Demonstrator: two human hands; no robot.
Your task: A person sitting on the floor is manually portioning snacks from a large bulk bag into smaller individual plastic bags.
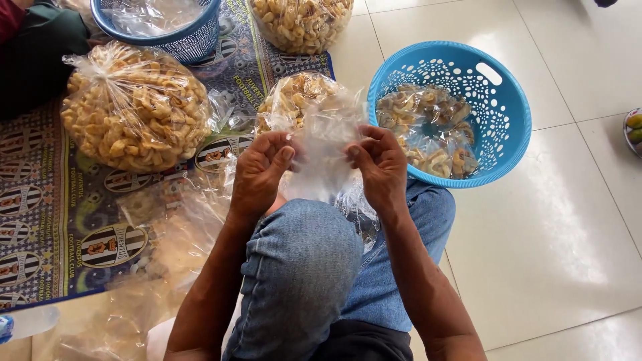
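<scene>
Both hands hold one small empty clear plastic bag (pixel 322 157) above my raised knee in blue jeans. My left hand (pixel 259 172) pinches the bag's left edge, and my right hand (pixel 381 166) pinches its right edge at the top. Just behind the bag lies an open clear bag of golden fried snacks (pixel 294 97). To the right stands a blue perforated plastic basket (pixel 508 113) holding several small packed snack bags (pixel 428 130).
A large tied bag of snacks (pixel 134 110) rests on a patterned mat (pixel 60 214) at the left. A blue tub (pixel 180 37) and another snack bag (pixel 301 23) sit at the back. Loose clear plastic (pixel 167 234) lies by my left arm. White floor tiles stretch to the right.
</scene>
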